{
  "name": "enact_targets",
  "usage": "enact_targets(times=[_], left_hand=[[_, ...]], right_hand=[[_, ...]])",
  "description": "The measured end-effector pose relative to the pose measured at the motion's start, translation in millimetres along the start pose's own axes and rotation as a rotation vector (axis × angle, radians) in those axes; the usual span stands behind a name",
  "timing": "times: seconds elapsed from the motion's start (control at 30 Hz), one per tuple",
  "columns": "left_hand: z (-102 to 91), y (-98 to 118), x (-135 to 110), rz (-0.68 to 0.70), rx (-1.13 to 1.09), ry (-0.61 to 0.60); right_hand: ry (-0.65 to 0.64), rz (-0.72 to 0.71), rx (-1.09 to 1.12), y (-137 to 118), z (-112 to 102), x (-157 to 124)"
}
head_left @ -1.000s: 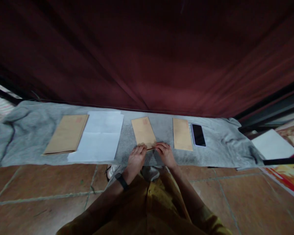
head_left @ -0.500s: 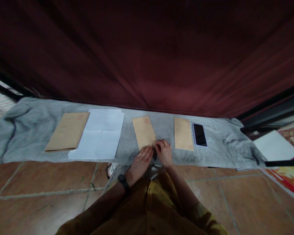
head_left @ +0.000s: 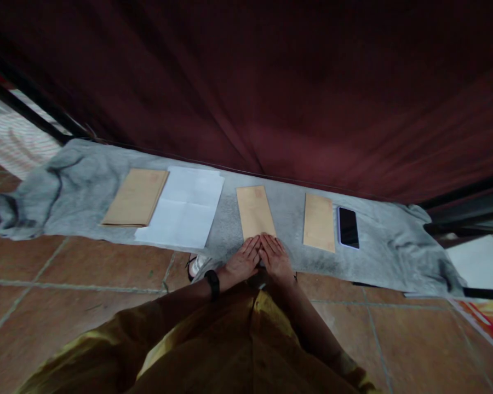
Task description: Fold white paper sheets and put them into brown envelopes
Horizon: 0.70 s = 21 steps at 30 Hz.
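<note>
A tan paper envelope point(head_left: 254, 210) with a faint reddish print lies on the grey cloth in front of me, its near end under my fingers. My left hand point(head_left: 243, 259) rests flat on the envelope's near left part, fingers stretched out. Beside it, my right hand point(head_left: 276, 259) lies flat on the near right part, fingers also straight. The fingertips of both hands meet or nearly meet over the envelope, hiding its near edge. Neither hand is wrapped round anything.
On the grey cloth point(head_left: 225, 230) lie white paper sheets point(head_left: 184, 210) and a stack of tan envelopes point(head_left: 135, 197) to the left. Another tan envelope point(head_left: 319, 221) and a phone point(head_left: 348, 227) lie to the right. A dark red curtain point(head_left: 246, 98) hangs behind.
My right hand has gone from bent, pinching fingers at the envelope's near right corner to lying flat on it. My left hand stays flat. The view has turned slightly.
</note>
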<state>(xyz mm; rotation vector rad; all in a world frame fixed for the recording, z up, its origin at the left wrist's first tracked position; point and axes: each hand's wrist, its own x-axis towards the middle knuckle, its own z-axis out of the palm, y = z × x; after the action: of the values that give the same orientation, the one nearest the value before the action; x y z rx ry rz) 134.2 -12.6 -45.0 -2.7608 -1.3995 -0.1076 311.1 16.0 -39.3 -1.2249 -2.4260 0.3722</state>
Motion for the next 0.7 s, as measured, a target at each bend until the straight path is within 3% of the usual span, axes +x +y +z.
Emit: enact_targets(times=[0.4, 0.7], left_hand=[[-2.6, -5, -11, 0.015, 0.005, 0.022], [-10.6, -8, -22, 0.024, 0.016, 0.012]], right_hand=[[0.009, 0.025, -0.202, 2, 1, -10], [0.054, 0.068, -0.168, 11, -7, -16]])
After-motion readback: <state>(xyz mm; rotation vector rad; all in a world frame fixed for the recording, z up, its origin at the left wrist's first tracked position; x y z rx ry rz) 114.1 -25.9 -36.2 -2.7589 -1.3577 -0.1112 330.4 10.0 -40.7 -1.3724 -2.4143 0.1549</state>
